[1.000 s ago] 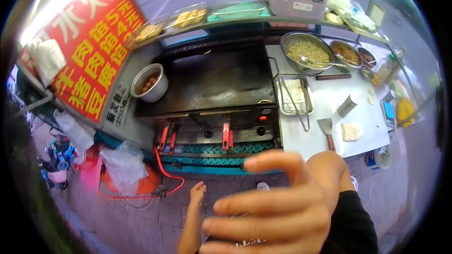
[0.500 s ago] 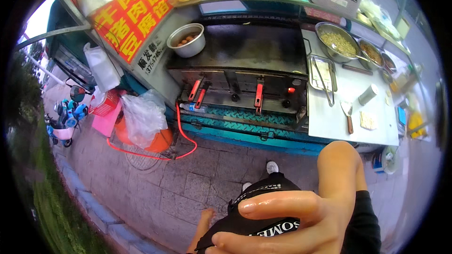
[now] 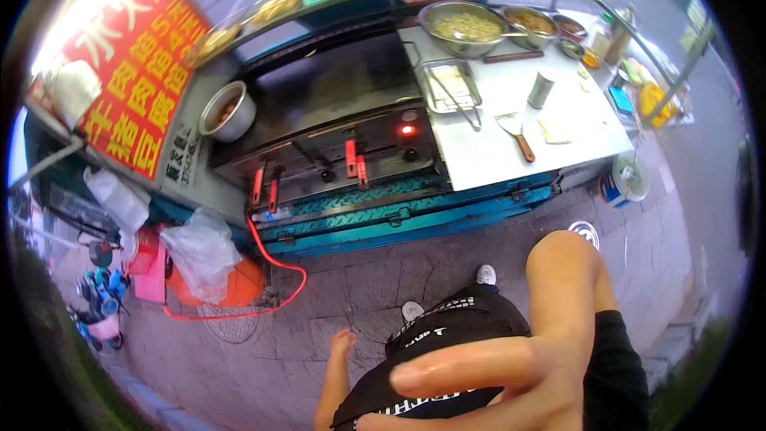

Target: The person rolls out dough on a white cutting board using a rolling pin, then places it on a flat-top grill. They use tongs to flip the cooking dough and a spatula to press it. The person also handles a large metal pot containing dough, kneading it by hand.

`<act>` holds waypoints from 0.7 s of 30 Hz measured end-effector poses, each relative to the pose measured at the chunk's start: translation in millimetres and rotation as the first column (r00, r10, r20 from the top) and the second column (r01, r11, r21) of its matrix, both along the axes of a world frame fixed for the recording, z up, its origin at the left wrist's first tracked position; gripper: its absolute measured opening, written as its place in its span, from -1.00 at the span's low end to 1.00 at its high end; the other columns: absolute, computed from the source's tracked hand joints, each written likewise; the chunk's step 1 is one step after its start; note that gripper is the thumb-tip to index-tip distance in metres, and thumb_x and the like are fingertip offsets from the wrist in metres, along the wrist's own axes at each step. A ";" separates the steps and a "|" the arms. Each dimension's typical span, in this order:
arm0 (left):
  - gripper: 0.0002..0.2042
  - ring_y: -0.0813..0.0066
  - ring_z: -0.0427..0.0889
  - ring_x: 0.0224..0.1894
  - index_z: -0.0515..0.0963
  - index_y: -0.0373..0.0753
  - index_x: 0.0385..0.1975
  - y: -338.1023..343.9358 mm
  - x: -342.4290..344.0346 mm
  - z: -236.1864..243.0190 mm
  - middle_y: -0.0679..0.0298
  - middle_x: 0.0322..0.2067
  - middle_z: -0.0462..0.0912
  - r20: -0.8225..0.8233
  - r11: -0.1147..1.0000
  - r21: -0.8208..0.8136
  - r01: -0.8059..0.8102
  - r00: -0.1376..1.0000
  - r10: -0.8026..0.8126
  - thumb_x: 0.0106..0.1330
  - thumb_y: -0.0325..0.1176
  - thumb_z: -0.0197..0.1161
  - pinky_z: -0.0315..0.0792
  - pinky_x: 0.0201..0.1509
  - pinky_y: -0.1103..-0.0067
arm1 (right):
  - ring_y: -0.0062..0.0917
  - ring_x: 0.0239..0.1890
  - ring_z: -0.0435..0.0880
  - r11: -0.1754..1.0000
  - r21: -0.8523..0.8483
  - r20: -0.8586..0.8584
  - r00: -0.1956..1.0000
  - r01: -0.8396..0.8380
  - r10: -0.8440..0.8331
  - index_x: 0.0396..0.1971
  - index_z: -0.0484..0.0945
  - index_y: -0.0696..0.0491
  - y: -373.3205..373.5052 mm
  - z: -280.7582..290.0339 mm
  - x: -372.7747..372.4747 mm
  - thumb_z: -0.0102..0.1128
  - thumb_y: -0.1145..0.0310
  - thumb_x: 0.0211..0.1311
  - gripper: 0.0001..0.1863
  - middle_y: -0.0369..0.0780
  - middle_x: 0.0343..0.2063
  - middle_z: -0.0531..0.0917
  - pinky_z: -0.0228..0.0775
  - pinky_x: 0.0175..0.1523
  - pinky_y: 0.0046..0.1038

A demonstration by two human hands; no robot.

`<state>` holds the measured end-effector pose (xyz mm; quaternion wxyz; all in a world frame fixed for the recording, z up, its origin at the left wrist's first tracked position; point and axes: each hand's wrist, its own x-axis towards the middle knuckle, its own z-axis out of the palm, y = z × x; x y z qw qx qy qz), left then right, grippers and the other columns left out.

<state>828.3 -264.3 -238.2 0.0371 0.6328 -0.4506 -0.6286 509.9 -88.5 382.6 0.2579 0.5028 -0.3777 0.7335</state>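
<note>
Standing before a street griddle cart

The right hand (image 3: pixel 511 383) is raised close to the camera, fingers spread, empty; the left hand (image 3: pixel 341 345) hangs loose, empty, well apart from the steel counter (image 3: pixel 511 152) and griddle (image 3: pixel 335 92).

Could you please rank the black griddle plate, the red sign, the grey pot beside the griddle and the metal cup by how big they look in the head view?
1. Red sign and black griddle plate: alike, and the fisheye bend makes it unsure.
2. Grey pot.
3. Metal cup.
</note>
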 end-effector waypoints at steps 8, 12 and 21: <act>-0.69 0.45 0.61 -0.39 0.54 -0.36 -0.08 60.1 -165.7 74.4 0.19 -0.35 0.64 0.226 0.933 0.105 0.345 0.905 -0.361 0.15 -0.48 0.23 0.53 -0.38 0.53 | -0.28 -0.31 0.58 0.969 0.084 -0.107 0.969 0.233 -0.224 -0.57 0.59 0.18 118.2 -13.7 -122.5 0.34 0.47 -0.26 -0.83 -0.21 -0.54 0.58 0.46 -0.06 -0.15; -0.65 0.49 0.62 -0.36 0.53 -0.34 -0.03 91.8 -283.3 110.1 0.21 -0.39 0.65 0.097 0.880 -0.004 0.475 0.876 -0.473 0.15 -0.45 0.26 0.50 -0.34 0.60 | -0.35 -0.29 0.60 0.949 0.141 -0.122 0.956 0.281 -0.265 -0.53 0.62 0.13 186.7 -11.1 -190.5 0.35 0.45 -0.25 -0.82 -0.26 -0.51 0.59 0.45 -0.04 -0.17; -0.68 0.11 0.61 -0.15 0.55 -0.25 -0.04 212.7 -577.6 266.8 0.04 -0.16 0.62 0.253 0.105 -0.706 0.701 0.388 -0.886 0.17 -0.43 0.21 0.47 -0.07 0.38 | -0.44 -0.27 0.59 0.336 0.874 -0.331 0.936 0.352 -0.119 0.01 0.55 0.00 224.4 -91.7 -395.9 0.34 0.26 0.01 -0.52 -0.28 -0.44 0.63 0.19 0.14 -0.25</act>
